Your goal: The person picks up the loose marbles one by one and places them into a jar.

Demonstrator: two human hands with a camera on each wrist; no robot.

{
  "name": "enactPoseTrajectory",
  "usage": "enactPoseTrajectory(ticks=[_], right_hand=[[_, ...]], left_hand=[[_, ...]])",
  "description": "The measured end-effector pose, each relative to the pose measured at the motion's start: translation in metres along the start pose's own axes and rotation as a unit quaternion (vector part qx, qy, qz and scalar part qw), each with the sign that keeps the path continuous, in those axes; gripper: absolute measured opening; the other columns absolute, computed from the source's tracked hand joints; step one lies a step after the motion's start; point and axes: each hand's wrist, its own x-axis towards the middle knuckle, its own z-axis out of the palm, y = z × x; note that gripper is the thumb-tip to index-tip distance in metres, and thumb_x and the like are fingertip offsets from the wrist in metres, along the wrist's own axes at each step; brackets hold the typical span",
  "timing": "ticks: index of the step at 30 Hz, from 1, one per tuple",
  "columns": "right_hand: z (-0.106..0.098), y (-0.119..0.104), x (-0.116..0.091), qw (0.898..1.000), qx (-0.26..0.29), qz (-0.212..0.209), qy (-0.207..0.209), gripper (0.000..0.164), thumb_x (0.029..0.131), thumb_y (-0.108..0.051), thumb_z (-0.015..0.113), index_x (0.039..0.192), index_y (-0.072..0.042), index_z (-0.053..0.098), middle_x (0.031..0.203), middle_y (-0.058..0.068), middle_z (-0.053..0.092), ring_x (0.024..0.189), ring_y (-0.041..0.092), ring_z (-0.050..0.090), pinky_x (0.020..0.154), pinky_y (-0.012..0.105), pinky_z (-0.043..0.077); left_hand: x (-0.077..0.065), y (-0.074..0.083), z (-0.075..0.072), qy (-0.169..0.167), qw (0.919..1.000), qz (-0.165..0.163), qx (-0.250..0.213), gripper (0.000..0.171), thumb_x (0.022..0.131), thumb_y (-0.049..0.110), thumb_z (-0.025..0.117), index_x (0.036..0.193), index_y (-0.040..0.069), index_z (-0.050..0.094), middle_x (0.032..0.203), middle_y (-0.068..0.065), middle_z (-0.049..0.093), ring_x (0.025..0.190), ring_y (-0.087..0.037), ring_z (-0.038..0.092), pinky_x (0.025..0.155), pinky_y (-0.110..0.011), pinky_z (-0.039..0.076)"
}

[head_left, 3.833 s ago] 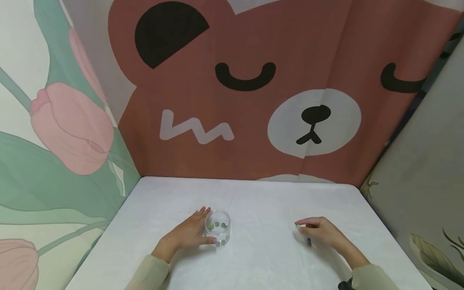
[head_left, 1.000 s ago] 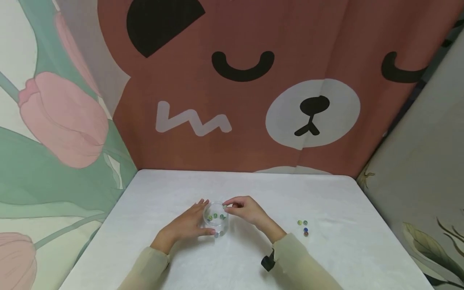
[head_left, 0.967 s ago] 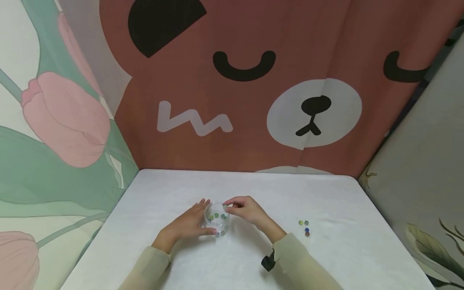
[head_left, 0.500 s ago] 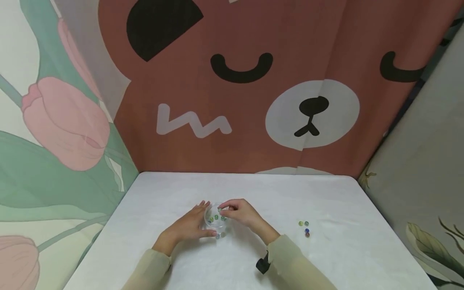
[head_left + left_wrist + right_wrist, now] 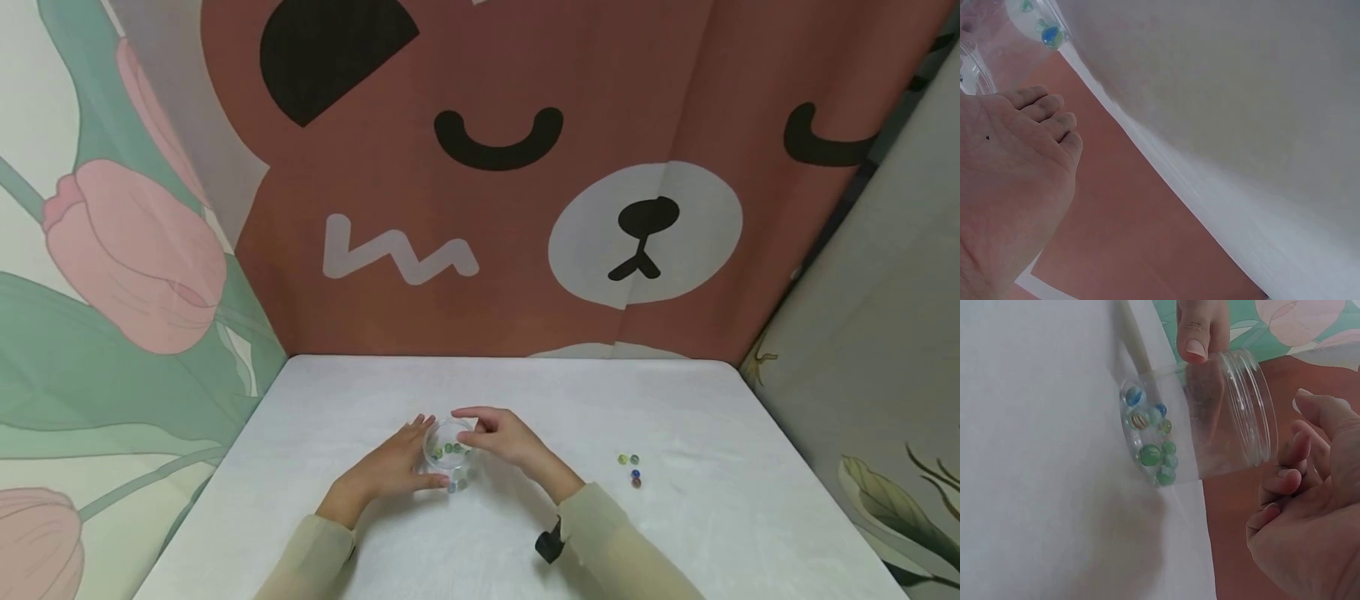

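A clear screw-neck plastic jar (image 5: 1244, 425) stands on the white table, its mouth up. Several glass marbles (image 5: 1150, 455), green, blue and striped, lie at its bottom. My left hand (image 5: 382, 473) holds the jar from the left, thumb (image 5: 1195, 350) on the near side and fingers round the far side. Over the right part of the jar's mouth is my right hand (image 5: 513, 437); thumb and index finger are apart with nothing between them, and its other fingers bend loosely. In the left wrist view, a blue-and-green marble (image 5: 1051, 36) shows through the jar wall.
On the table to the right lie several loose marbles: a yellow-green one (image 5: 622, 459), a green one (image 5: 634, 460), a blue one (image 5: 635, 473) and a reddish-brown one (image 5: 636, 482). A black device (image 5: 549, 546) hangs under the right wrist. Printed curtains (image 5: 405, 317) enclose the table (image 5: 540, 383).
My right hand has come from the loose marbles to the jar, carrying a marble. Its thumb and index finger have parted, and the marble has left them. My left hand stays at the jar.
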Motion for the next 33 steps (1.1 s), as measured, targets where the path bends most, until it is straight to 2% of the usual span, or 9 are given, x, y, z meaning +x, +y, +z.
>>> enactPoseTrajectory(ticks=[5,12,15,22,26,33], right_hand=[[-0.009,-0.003,-0.005,1.0,-0.003,0.004,-0.003,0.041,0.095,-0.03,0.073,0.134,-0.02,0.068,0.076,-0.005,0.056,0.069,0.011,0.047,0.056,0.021,0.038],[-0.032,-0.002,-0.015,1.0,0.002,0.014,-0.014,0.044,0.095,-0.031,0.073,0.137,-0.019,0.066,0.08,0.0,0.058,0.073,0.015,0.048,0.058,0.024,0.04],[-0.044,0.0,-0.021,1.0,-0.004,0.026,-0.015,0.043,0.095,-0.03,0.073,0.137,-0.022,0.065,0.083,0.001,0.058,0.075,0.016,0.049,0.059,0.025,0.041],[-0.07,0.008,-0.032,0.999,-0.019,0.031,-0.027,0.049,0.096,-0.029,0.072,0.142,-0.02,0.061,0.085,0.001,0.059,0.076,0.015,0.05,0.062,0.025,0.043],[-0.081,0.011,-0.042,0.999,-0.018,0.034,-0.023,0.048,0.096,-0.028,0.072,0.142,-0.022,0.061,0.087,0.003,0.061,0.079,0.016,0.051,0.064,0.026,0.044],[-0.1,0.02,-0.058,0.999,-0.026,0.032,-0.015,0.05,0.096,-0.028,0.071,0.144,-0.02,0.06,0.094,0.003,0.06,0.086,0.019,0.052,0.069,0.026,0.046]], left_hand=[[0.001,0.001,-0.001,0.001,1.0,0.001,-0.001,0.105,0.085,0.067,0.068,0.16,0.006,0.027,0.166,-0.016,0.025,0.156,-0.033,0.015,0.127,-0.052,0.017],[0.001,0.003,0.0,0.004,1.0,0.0,-0.007,0.105,0.084,0.064,0.071,0.159,0.004,0.029,0.165,-0.016,0.027,0.155,-0.034,0.016,0.127,-0.052,0.017],[0.002,0.004,0.002,0.001,1.0,-0.001,-0.004,0.105,0.085,0.065,0.07,0.159,0.004,0.029,0.165,-0.015,0.026,0.155,-0.033,0.016,0.127,-0.052,0.016],[0.003,0.002,0.001,0.009,0.9999,0.007,0.005,0.105,0.085,0.065,0.07,0.158,0.001,0.029,0.165,-0.016,0.027,0.155,-0.033,0.017,0.127,-0.051,0.017],[0.003,0.0,0.001,0.008,0.9999,0.012,0.006,0.106,0.084,0.066,0.07,0.158,0.001,0.03,0.165,-0.017,0.028,0.155,-0.034,0.018,0.127,-0.05,0.017],[0.001,0.0,0.001,0.009,0.9999,0.014,0.003,0.108,0.084,0.069,0.068,0.158,0.0,0.029,0.164,-0.018,0.028,0.155,-0.034,0.018,0.126,-0.051,0.018]])
